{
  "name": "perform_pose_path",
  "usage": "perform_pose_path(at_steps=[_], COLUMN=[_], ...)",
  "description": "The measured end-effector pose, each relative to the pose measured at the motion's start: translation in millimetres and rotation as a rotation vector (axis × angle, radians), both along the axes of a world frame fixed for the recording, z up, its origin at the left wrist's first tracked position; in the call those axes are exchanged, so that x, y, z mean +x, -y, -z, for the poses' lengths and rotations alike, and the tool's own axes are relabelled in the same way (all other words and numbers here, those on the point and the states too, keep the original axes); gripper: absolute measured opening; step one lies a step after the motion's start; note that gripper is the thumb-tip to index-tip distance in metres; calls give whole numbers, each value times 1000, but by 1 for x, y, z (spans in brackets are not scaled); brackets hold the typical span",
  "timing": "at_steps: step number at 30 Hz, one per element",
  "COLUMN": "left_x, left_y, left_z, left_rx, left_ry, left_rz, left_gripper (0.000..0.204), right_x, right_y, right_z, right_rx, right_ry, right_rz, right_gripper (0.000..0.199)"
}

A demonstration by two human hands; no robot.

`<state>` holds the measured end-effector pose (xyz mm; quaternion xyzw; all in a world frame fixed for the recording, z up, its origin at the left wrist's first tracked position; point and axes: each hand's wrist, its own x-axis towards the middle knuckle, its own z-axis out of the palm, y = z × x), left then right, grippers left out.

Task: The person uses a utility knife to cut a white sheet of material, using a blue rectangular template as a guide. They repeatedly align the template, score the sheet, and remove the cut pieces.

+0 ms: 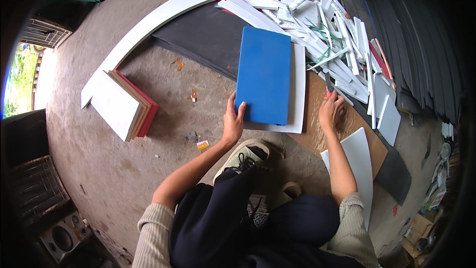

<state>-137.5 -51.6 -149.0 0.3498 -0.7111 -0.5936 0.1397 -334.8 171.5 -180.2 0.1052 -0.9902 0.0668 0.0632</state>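
My left hand (233, 121) grips the lower left corner of a blue rectangular board (264, 74), thumb on top and fingers along its side edge. Under the board lies a white foam sheet (298, 89), which shows along its right and bottom edges. To the right, my right hand (331, 112) is closed around a knife with a red handle (329, 93); its dark blade points away from me. That hand is above a brown board (313, 134), apart from the blue one. A curved white sheet (359, 161) lies beside my right forearm.
White offcuts (342, 44) are heaped at the far right, beside dark stacked sheets (411, 39). A black sheet (198, 37) lies at the back, bordered by a long curved white strip (163, 10). At left stands a stack of white and red boards (119, 106). My shoe (243, 156) is close by.
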Motion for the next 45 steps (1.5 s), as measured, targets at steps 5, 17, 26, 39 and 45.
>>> perform_pose_path(at_steps=[5,17,26,39,45], left_x=[7,-43,-40,-31,-27], left_y=[7,67,60,52,53], left_z=[6,21,1,9,5], left_rx=[-357,-409,-471,-543,-512], left_ry=[206,54,109,147,141], left_rz=[139,263,357,337,346], left_gripper=[47,40,41,43,42], right_x=[5,39,39,39,42], right_y=[7,70,59,56,58], right_z=[-8,-16,-22,-7,-11], right_rx=[131,-741,-880,-883,-915], right_ry=[-89,514,651,638,673], right_rz=[32,-330,-207,-239,-218], right_gripper=[44,31,39,41,41])
